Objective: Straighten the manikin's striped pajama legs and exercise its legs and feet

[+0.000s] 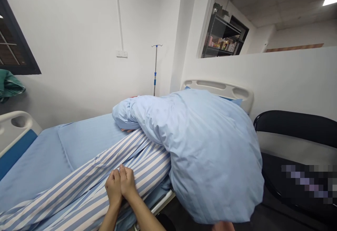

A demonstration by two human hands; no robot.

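Observation:
My left hand (114, 186) and my right hand (127, 180) lie side by side, touching, with their fingers curled closed. Both rest over the near leg of the blue-and-white striped trousers (155, 160). Their curled fingers face away, so whether they grip any cloth is hidden. The trousers are on a person lying across the bed. A light blue quilt (210, 146) is bunched over that person's upper body and hangs down past the bed's near side. A bit of the person's hand (127, 130) shows under the quilt's far edge.
Pale bed boards stand at the left (25, 117) and behind the quilt (223, 87). Beyond the bed is an IV pole (156, 62). A black folding chair (295, 125) is at the right. Something skin-coloured (223, 226) shows at the bottom edge.

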